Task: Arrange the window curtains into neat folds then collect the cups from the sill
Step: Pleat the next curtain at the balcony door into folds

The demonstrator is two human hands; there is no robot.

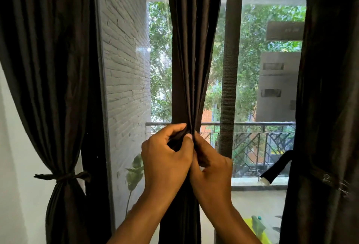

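Big window (268, 65) with dark vertical frame post (231, 69) fills the view; outside are green trees (250, 35), a white brick wall (124, 69) at left, grey building (277, 80) at right, and a balcony railing (262, 142). Three dark brown curtains hang in front of the glass. Left curtain (50, 69) is already gathered and cinched with a tie-back (62, 176), fabric flaring above and hanging narrow below the knot. Right curtain (326, 107) hangs loose along the right edge, a dark strap (277, 166) with a pale end sticking out from it toward the glass. Middle curtain (192, 49) hangs at centre, pulled into narrow vertical pleats that converge where the hands hold it, then drops straight down between the forearms. Left hand (167, 158) is clenched around the bunched fabric, fingers curled over the folds, thumb pressing at the top. Right hand (211, 168) touches the left, fingers pinching the same folds from the right side. Both grasp the middle curtain at roughly railing height. A leafy plant (135, 172) shows behind the glass low left. Bottom right, something yellow and green (256, 226) lies low down, blurred, cannot tell what. No cups or sill discernible
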